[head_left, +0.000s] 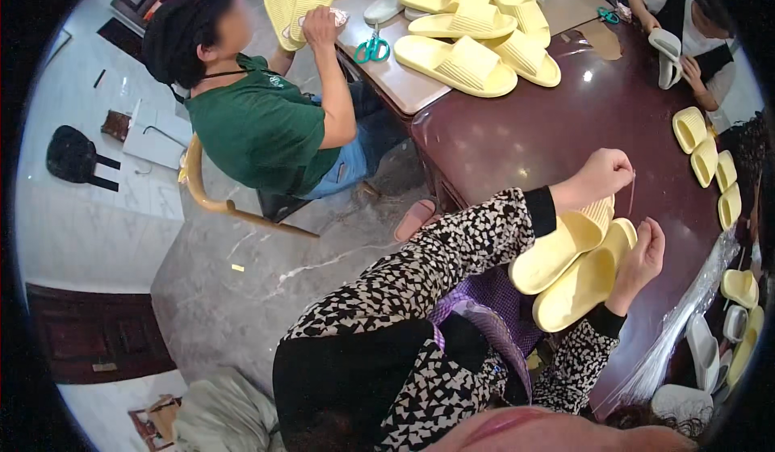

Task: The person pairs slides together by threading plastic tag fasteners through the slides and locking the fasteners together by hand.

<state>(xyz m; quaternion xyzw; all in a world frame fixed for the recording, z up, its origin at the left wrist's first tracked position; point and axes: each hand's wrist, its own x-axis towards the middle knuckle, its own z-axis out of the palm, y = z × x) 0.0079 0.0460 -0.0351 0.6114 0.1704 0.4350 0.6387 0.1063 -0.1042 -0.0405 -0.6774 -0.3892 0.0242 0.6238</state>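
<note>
A pair of yellow slide slippers lies side by side in front of me at the table's near edge, toes pointing away. Above their toe ends, my left hand is closed in a pinch. A thin reddish strand hangs from its fingertips; its exact kind is too small to tell. Beside the right slipper is my right hand, with fingers curled and pressed together near the strand's lower end. Whatever those fingers hold, if anything, is hidden.
More yellow slippers and green-handled scissors lie on the table. Across to the left, a co-worker in green holds yellow slippers. Another person handles a pale slipper at the far right. Clear plastic wrap borders the right edge.
</note>
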